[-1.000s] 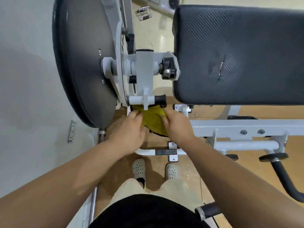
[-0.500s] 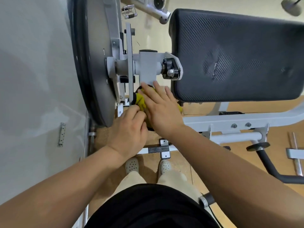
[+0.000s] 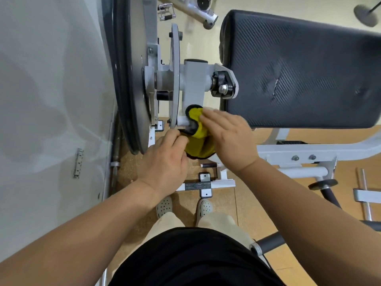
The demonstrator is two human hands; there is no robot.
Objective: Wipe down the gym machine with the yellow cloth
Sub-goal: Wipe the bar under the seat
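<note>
The yellow cloth (image 3: pixel 196 129), edged in black, is draped over the short handle that sticks out below the white pivot bracket (image 3: pixel 193 83) of the gym machine. My left hand (image 3: pixel 165 159) pinches the cloth's lower left edge with curled fingers. My right hand (image 3: pixel 228 137) lies flat on the cloth with straight fingers, pressing it against the handle. The handle itself is mostly hidden under the cloth.
A large dark disc (image 3: pixel 129 75) stands left of the bracket, close to the pale wall (image 3: pixel 51 89). The black padded seat (image 3: pixel 299 69) fills the upper right. White frame bars (image 3: pixel 309 155) and a footplate (image 3: pixel 204 185) lie below, above my shoes.
The cloth has been lifted from below the handle and wrapped over it. My right hand has opened flat on top of it; my left hand has shifted slightly left, still gripping the edge.
</note>
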